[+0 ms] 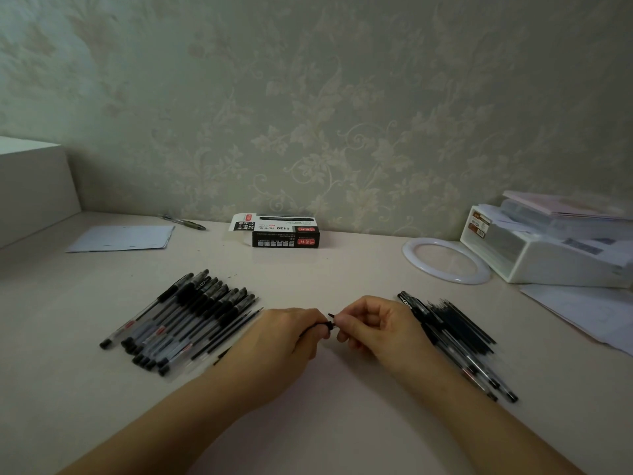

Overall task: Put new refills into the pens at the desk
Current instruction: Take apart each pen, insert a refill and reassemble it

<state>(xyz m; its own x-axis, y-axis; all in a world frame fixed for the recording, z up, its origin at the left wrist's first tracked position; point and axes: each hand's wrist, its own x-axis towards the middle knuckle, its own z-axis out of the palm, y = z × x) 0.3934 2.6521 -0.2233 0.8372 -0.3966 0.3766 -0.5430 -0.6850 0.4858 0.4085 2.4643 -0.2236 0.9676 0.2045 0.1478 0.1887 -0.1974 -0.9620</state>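
At the middle of the desk my left hand (286,337) grips a thin black pen part (323,326), most of it hidden in the fist. My right hand (371,325) pinches a small black piece (332,316) at its tip, right beside the left hand's end. A row of several black gel pens (185,320) lies to the left of my hands. To the right lies a pile of black refills and pens (455,334).
A black-and-white pen box (279,231) stands at the back by the wall. A sheet of paper (123,237) and a single pen (185,222) lie at the back left. A white ring (445,260), a white organiser (548,248) and loose papers (589,313) fill the right.
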